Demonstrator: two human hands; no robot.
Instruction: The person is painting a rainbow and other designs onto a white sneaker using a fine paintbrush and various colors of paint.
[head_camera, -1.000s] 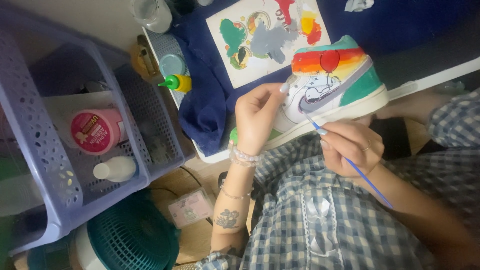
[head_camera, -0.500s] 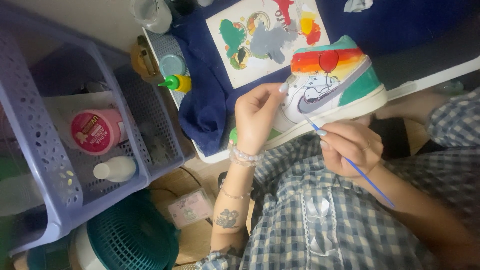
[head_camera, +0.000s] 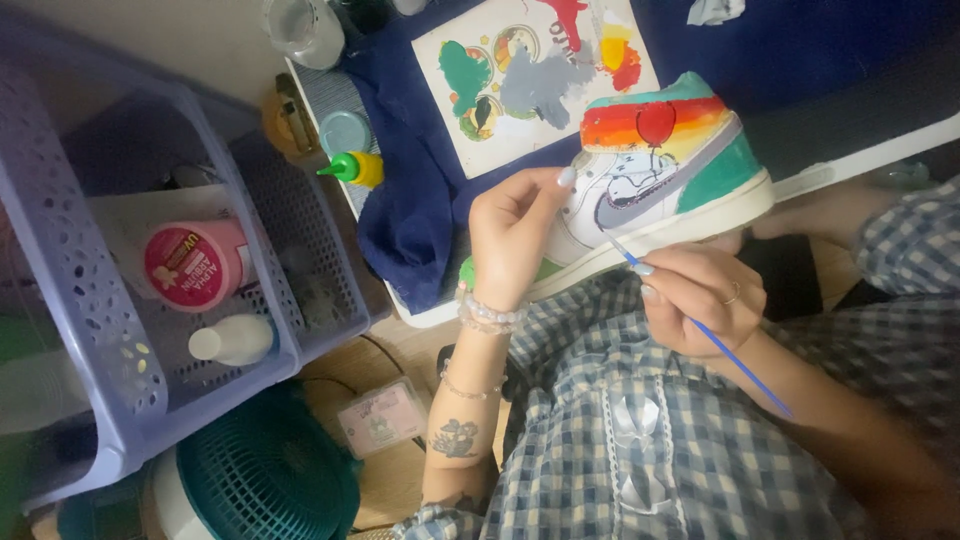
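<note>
My left hand (head_camera: 510, 240) grips the front of a white sneaker (head_camera: 680, 170) painted with rainbow stripes, a red balloon and teal panels, and holds it tilted on its side over my lap. Fingers of my right hand (head_camera: 700, 300) pinch a thin blue paintbrush (head_camera: 740, 360). Its tip touches the shoe's side just below the grey curved mark. Behind the shoe, a white palette sheet (head_camera: 530, 80) with blobs of green, grey, red and yellow paint lies on a dark blue cloth (head_camera: 410, 220).
A small yellow bottle with a green cap (head_camera: 355, 168) and a clear glass jar (head_camera: 305, 30) stand by the cloth. On the left, a lilac plastic basket (head_camera: 110, 350) holds a pink jar (head_camera: 195, 262) and a white bottle (head_camera: 230, 340). A green slotted basket (head_camera: 270, 480) sits below.
</note>
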